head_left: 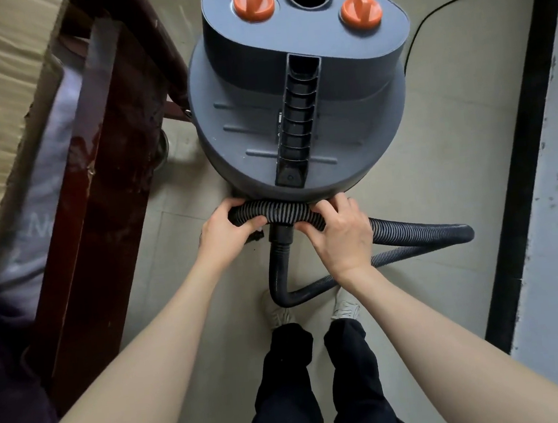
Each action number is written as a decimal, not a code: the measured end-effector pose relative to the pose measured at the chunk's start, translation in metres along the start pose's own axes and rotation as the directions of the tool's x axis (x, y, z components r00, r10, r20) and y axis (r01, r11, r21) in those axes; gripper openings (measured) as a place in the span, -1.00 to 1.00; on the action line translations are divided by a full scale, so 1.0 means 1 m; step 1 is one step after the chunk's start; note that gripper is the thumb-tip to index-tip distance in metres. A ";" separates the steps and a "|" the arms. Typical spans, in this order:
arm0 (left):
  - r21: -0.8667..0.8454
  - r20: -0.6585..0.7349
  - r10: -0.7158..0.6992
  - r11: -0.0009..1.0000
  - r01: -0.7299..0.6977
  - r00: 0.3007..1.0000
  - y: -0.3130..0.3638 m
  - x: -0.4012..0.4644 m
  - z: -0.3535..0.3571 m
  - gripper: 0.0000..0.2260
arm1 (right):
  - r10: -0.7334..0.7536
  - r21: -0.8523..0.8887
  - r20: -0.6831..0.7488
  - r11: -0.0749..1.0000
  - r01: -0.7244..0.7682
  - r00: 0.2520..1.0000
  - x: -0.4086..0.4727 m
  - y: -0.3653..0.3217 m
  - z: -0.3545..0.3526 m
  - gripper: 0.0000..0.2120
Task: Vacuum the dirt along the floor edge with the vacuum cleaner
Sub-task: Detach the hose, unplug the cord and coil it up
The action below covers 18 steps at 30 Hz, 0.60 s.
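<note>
Both hands, left hand [226,229] and right hand [337,234], curl around the ribbed hose [279,211] (draped across the vacuum cleaner [294,106]), likely to free it for use.

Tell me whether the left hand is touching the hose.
Touching. The head view shows the left hand with fingers curled round the ribbed hose beside the right hand.

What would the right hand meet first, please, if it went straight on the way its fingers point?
The right hand, gripping the ribbed hose, points up-frame, so it would probably first meet the vacuum cleaner's grey body just beyond; depth is unclear.
</note>
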<state>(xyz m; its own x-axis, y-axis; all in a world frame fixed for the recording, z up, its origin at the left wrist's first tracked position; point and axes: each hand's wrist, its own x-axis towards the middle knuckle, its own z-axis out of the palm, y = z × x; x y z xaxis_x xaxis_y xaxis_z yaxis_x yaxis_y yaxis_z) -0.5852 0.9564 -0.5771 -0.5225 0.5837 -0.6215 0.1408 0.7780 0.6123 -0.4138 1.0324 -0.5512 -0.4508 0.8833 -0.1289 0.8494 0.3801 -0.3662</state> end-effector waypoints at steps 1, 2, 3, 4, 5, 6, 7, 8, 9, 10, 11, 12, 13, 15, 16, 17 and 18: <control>0.028 0.008 0.003 1.000 -0.003 1.000 0.001 0.000 -0.001 -0.67 | 0.016 -0.010 0.043 1.000 -0.016 0.999 0.001 -0.001 -0.001 -0.66; 0.063 0.015 0.010 0.998 -0.011 1.000 0.003 -0.001 -0.002 -0.62 | 0.037 -0.023 0.108 0.999 -0.034 0.993 0.002 -0.002 -0.003 -0.65; 0.096 0.020 0.012 0.995 -0.014 1.000 0.005 -0.001 -0.001 -0.56 | 0.054 -0.029 0.173 0.998 -0.050 0.983 0.005 -0.002 -0.002 -0.64; 0.121 0.030 0.019 0.992 -0.022 0.999 0.008 -0.004 -0.002 -0.52 | 0.064 -0.017 0.214 0.998 -0.062 0.975 0.007 -0.002 -0.006 -0.63; 0.139 0.045 0.022 0.990 -0.028 0.999 0.012 -0.009 -0.003 -0.49 | 0.061 0.006 0.253 0.998 -0.065 0.965 0.008 -0.002 -0.011 -0.62; 0.154 0.059 0.020 0.988 -0.029 0.998 0.017 -0.015 -0.004 -0.48 | 0.046 0.019 0.306 0.998 -0.054 0.951 0.009 -0.003 -0.019 -0.59; 0.180 0.073 0.018 0.983 -0.031 0.997 0.020 -0.021 -0.006 -0.47 | 0.019 0.011 0.364 1.000 -0.025 0.931 0.008 -0.003 -0.027 -0.55; 0.224 0.093 0.021 0.974 -0.042 0.995 0.024 -0.028 -0.009 -0.47 | -0.005 0.003 0.416 1.000 0.004 0.909 0.007 -0.002 -0.037 -0.51; 0.276 0.118 0.025 0.960 -0.057 0.993 0.029 -0.037 -0.013 -0.47 | -0.018 0.013 0.453 1.000 0.013 0.891 0.004 -0.002 -0.049 -0.49; 0.324 0.149 0.028 0.943 -0.075 0.988 0.034 -0.045 -0.018 -0.46 | -0.017 0.037 0.476 0.999 0.000 0.879 0.000 -0.001 -0.062 -0.47; 0.368 0.181 0.029 0.925 -0.095 0.983 0.041 -0.054 -0.024 -0.46 | -0.011 0.064 0.480 0.998 -0.023 0.877 -0.004 0.000 -0.076 -0.47; 0.414 0.210 0.031 0.903 -0.118 0.977 0.050 -0.062 -0.031 -0.45 | -0.005 0.087 0.472 0.995 -0.042 0.882 -0.008 0.001 -0.091 -0.47; 0.464 0.233 0.045 0.873 -0.151 0.971 0.060 -0.071 -0.037 -0.45 | -0.003 0.104 0.457 0.993 -0.050 0.889 -0.012 0.002 -0.107 -0.47; 0.547 0.268 0.133 0.795 -0.264 0.954 0.087 -0.088 -0.049 -0.46 | -0.009 0.123 0.415 0.991 -0.046 0.910 -0.018 0.006 -0.140 -0.47; 0.573 0.278 0.200 0.750 -0.329 0.940 0.103 -0.096 -0.054 -0.47 | -0.015 0.124 0.387 0.992 -0.036 0.922 -0.021 0.010 -0.158 -0.46; 0.594 0.283 0.272 0.703 -0.391 0.920 0.120 -0.104 -0.058 -0.48 | -0.021 0.119 0.355 0.993 -0.022 0.935 -0.024 0.013 -0.177 -0.45; 0.610 0.282 0.339 0.658 -0.440 0.898 0.137 -0.114 -0.061 -0.48 | -0.029 0.111 0.315 0.994 -0.007 0.949 -0.026 0.017 -0.197 -0.43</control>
<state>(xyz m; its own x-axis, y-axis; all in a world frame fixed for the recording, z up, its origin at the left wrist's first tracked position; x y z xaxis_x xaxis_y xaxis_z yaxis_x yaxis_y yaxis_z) -0.5575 0.9817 -0.3926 -0.1842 0.8532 -0.4879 0.8362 0.3969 0.3785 -0.3338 1.0695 -0.3727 -0.5387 0.7405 -0.4018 0.8165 0.3414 -0.4656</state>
